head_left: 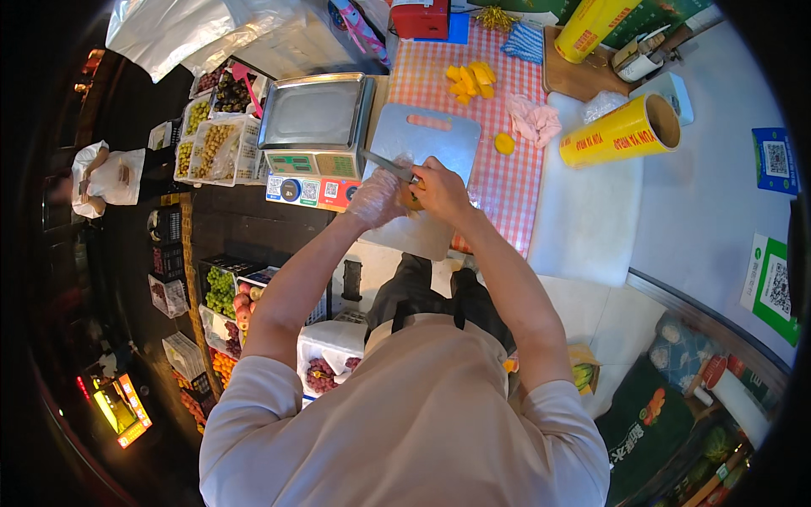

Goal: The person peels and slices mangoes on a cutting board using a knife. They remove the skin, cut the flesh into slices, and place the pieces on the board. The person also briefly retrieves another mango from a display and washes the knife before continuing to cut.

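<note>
My left hand [378, 198], in a clear plastic glove, grips a fruit, apparently a mango [413, 201], mostly hidden by both hands. A knife [388, 166] is held by its handle in my right hand [442, 193], which is bare; the blade points left across the gloved fingers. Both hands are over the near half of a grey cutting board [431, 139] with a slot at its far end. Beyond the board, cut yellow mango chunks [470, 81] lie on a red-checked tablecloth [424, 57]. One yellow slice [504, 144] sits right of the board.
A weighing scale [313, 117] stands left of the board. On the right are a crumpled pink cloth [533, 119], a yellow cling-wrap roll [618, 132] and a white board [586, 215]. Fruit crates [222, 149] line the left. A person [111, 177] stands farther off.
</note>
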`<act>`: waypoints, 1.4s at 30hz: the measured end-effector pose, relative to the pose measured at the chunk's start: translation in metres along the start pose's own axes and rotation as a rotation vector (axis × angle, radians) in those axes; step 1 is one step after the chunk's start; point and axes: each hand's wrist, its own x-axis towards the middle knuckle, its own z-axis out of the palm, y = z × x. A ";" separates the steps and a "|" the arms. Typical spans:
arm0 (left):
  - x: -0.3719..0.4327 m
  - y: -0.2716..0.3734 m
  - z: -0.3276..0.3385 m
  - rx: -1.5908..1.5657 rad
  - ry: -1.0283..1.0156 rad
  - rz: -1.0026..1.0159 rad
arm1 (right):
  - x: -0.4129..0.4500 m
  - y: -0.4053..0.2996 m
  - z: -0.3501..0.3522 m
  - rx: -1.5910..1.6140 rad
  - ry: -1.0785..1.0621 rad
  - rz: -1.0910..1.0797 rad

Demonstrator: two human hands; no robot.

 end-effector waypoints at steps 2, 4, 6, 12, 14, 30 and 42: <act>0.008 0.009 -0.016 -0.099 -0.143 -0.026 | 0.010 0.007 -0.006 -0.041 -0.094 -0.080; 0.006 0.000 -0.007 -0.009 -0.032 0.090 | 0.017 0.007 -0.015 -0.089 -0.208 -0.125; 0.004 -0.004 -0.004 0.070 0.004 0.137 | 0.017 0.004 -0.016 -0.099 -0.225 -0.163; 0.007 -0.006 0.001 0.042 -0.040 -0.025 | -0.026 0.023 -0.040 0.384 0.170 0.067; 0.004 0.002 -0.006 0.046 -0.042 -0.029 | -0.022 0.039 -0.069 0.691 0.389 0.398; 0.007 0.019 -0.015 0.016 -0.090 -0.127 | 0.014 0.161 -0.078 -0.182 0.428 0.509; 0.027 0.042 0.009 0.192 0.089 -0.137 | -0.092 0.048 -0.011 -0.064 0.182 0.375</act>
